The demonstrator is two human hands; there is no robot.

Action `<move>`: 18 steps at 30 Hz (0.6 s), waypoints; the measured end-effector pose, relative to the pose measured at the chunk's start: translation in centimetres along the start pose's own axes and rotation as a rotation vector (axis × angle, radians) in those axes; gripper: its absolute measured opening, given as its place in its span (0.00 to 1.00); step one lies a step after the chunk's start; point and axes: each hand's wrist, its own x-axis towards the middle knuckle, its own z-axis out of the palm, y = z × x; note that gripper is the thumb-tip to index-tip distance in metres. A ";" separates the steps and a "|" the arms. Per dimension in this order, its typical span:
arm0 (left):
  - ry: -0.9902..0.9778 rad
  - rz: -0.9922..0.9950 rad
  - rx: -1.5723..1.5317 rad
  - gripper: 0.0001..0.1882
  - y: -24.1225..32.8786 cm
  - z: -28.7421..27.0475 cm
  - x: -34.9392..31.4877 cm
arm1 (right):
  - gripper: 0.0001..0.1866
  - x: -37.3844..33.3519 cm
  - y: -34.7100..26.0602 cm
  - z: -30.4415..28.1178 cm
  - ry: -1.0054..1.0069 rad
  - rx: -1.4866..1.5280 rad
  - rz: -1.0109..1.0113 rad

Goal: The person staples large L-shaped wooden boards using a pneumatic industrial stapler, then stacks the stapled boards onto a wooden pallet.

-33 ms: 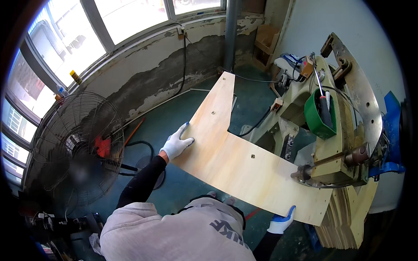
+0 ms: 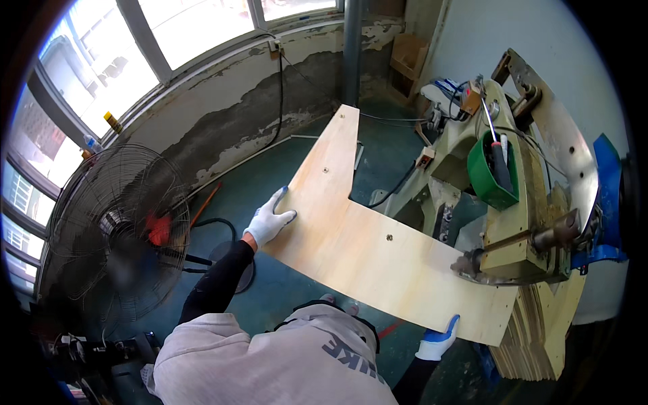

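An L-shaped plywood panel [image 2: 364, 236] is held flat above the green floor, one leg pointing toward the window wall, the other reaching under the machine [image 2: 520, 202] on the right. The gloved left hand [image 2: 268, 219] lies on the panel's left edge, fingers spread flat and thumb on top. The gloved right hand [image 2: 437, 341] grips the near edge from below, fingers curled up over it. A fan [image 2: 118, 229] stands at left, a panel stack [image 2: 540, 331] beside the machine
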 end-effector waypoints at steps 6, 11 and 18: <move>0.018 -0.201 -0.447 0.37 -0.7 -0.6 -2.6 | 0.33 3.8 -6.1 -2.5 0.278 0.015 -0.238; -0.035 -0.030 -0.538 0.35 -2.8 -0.4 -1.4 | 0.30 3.1 -7.7 -2.8 0.257 -0.029 -0.228; 0.012 -0.130 -0.262 0.29 -12.7 -10.9 2.5 | 0.29 -7.2 0.8 0.6 0.337 0.041 -0.104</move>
